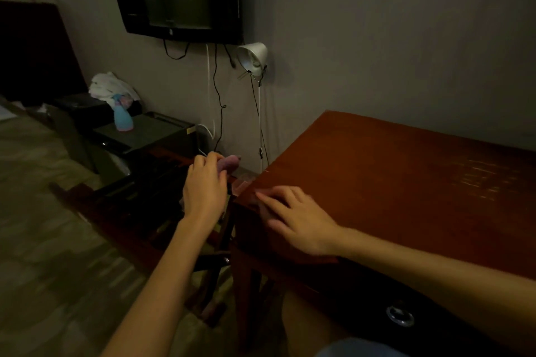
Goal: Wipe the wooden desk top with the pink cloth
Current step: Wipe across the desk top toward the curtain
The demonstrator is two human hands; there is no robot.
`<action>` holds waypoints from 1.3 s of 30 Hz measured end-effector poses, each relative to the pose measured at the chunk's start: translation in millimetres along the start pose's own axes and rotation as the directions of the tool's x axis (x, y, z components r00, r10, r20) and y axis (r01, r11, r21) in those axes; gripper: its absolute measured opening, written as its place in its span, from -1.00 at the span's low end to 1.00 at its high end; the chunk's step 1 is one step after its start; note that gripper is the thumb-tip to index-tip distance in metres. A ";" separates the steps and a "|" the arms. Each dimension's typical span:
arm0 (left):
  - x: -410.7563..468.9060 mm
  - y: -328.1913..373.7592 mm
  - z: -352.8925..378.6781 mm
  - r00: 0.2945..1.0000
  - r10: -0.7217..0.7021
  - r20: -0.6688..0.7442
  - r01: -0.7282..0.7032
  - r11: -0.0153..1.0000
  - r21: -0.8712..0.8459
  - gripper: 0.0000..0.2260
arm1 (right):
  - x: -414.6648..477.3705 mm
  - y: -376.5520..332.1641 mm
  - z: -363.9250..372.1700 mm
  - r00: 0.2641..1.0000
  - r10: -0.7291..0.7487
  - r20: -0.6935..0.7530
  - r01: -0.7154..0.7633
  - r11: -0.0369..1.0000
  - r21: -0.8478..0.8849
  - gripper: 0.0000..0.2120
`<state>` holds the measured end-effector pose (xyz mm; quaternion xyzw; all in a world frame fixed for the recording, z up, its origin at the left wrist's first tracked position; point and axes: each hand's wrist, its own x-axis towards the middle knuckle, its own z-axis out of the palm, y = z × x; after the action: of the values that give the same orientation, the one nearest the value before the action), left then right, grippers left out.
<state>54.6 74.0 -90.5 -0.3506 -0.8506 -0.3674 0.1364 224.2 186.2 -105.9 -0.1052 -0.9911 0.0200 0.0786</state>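
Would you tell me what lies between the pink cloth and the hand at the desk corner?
Head view: only the bare left edge of the desk top separates the pink cloth, held off the desk by the left hand, from the right hand.

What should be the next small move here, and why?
Probably bring the left hand, which grips the pink cloth, rightward onto the wooden desk top. The cloth is beside the desk's left edge, not touching the wood, while the right hand rests on the near corner.
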 end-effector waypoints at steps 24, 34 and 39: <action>-26.3 77.1 36.8 0.951 0.217 0.221 -0.205 0.976 -0.074 -0.81 | -147.4 124.0 -31.2 0.830 0.557 0.017 -0.553 0.826 -0.110 -0.39; -28.1 123.2 48.3 0.957 0.242 0.160 -0.276 0.930 0.242 -0.68 | -106.1 20.6 -9.2 0.935 0.334 -0.119 -0.337 0.942 0.001 -0.44; -55.2 175.9 67.4 0.885 0.431 0.179 -0.429 0.902 -0.052 -0.73 | -227.3 53.5 -28.4 0.882 0.440 -0.171 -0.451 0.892 -0.027 -0.32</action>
<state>218.4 180.4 -71.1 -0.5636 -0.7589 -0.2982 0.1325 459.2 191.0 -115.3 -0.3340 -0.9309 -0.0036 0.1476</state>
